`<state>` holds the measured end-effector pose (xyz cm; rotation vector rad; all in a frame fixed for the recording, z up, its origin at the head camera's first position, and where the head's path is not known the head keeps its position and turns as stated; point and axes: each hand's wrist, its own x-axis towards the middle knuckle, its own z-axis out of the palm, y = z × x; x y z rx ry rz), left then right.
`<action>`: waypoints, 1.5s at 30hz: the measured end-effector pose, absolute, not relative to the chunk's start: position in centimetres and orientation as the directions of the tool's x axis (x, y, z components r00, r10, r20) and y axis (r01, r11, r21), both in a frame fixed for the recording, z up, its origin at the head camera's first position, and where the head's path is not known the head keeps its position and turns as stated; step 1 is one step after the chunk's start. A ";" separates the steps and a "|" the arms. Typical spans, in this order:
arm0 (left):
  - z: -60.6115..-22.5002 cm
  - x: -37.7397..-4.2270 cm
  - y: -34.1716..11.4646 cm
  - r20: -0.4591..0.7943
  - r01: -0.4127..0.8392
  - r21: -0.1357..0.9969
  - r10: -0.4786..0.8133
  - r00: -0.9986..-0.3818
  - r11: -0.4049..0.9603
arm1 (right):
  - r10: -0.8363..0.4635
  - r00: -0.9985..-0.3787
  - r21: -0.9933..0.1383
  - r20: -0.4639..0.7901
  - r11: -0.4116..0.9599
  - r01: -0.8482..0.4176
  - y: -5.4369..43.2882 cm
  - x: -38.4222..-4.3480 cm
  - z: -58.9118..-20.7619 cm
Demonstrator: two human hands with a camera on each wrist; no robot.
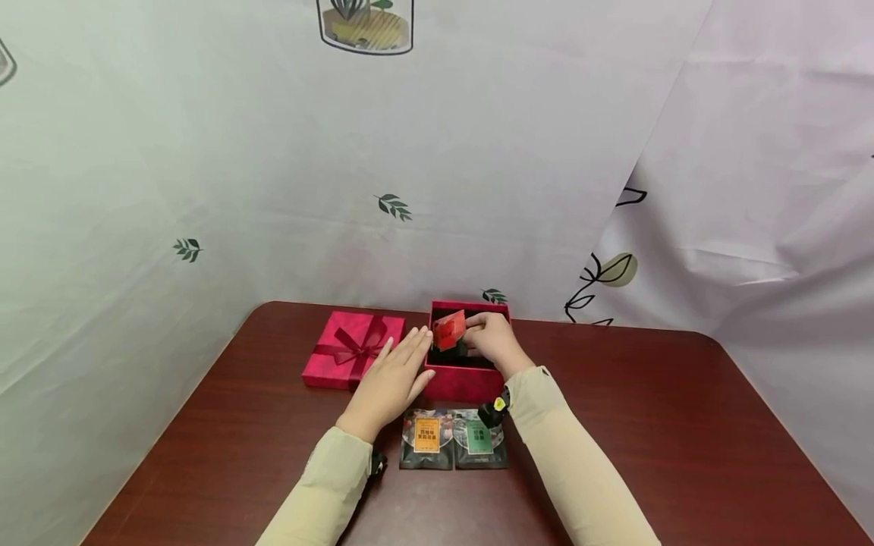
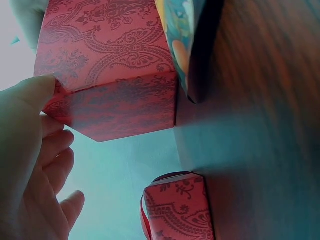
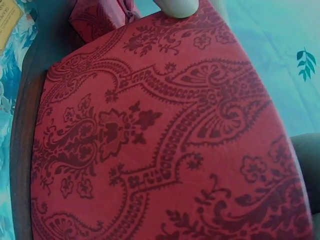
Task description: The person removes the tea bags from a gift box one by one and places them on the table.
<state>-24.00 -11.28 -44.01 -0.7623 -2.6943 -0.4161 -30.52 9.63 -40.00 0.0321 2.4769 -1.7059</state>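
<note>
The open red patterned box (image 1: 459, 384) stands at the back of the table. My right hand (image 1: 497, 340) reaches over its rim and pinches a small red packet (image 1: 451, 331) tilted above the dark inside. My left hand (image 1: 397, 373) lies against the box's left side with its fingers straight. In the left wrist view the left thumb (image 2: 37, 92) touches the box's top corner, its other fingers beside the wall. The box's front wall (image 3: 150, 125) fills most of the right wrist view, the left thumb (image 3: 177, 6) at its edge. The right fingertips are partly hidden behind the packet.
The red lid (image 1: 334, 334) with a dark red ribbon bow lies left of the box. In front of the box, an orange-labelled sachet (image 1: 426, 438) and a green-labelled sachet (image 1: 480, 440) lie side by side on the brown table (image 1: 655, 440). A patterned curtain (image 1: 478, 152) hangs behind.
</note>
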 end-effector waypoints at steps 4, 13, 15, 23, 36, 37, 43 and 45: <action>-44.1 -24.0 -11.3 0.364 0.543 0.190 0.455 -0.813 0.818 | -0.058 -0.994 -0.927 -0.088 0.371 0.060 9.9 -30.1 -39.8; -44.2 -24.1 -11.3 0.363 0.540 0.187 0.453 -0.814 0.821 | -0.054 -0.998 -0.935 -0.014 0.356 -0.006 11.2 -28.6 -38.9; -44.2 -24.1 -11.3 0.360 0.537 0.185 0.452 -0.816 0.823 | -0.051 -0.999 -0.941 0.008 0.337 -0.025 11.6 -28.2 -38.7; -44.1 -24.0 -11.3 0.350 0.532 0.191 0.449 -0.822 0.825 | -0.009 -1.000 -0.980 0.028 0.194 -0.029 13.2 -26.4 -38.2; -44.1 -24.0 -11.3 0.352 0.532 0.184 0.450 -0.821 0.827 | -0.028 -1.000 -1.000 -0.012 -0.006 0.012 15.8 -23.7 -38.0; -44.1 -24.0 -11.3 0.351 0.532 0.183 0.450 -0.821 0.827 | -0.029 -0.999 -1.000 -0.012 -0.013 0.013 16.0 -23.5 -38.0; -44.1 -24.0 -11.3 0.358 0.537 0.180 0.453 -0.816 0.824 | -0.055 -0.998 -1.000 -0.030 0.003 0.030 17.6 -22.7 -38.0; -44.1 -24.0 -11.3 0.357 0.536 0.178 0.454 -0.816 0.825 | -0.076 -0.997 -0.999 -0.032 0.027 0.030 18.1 -22.6 -38.0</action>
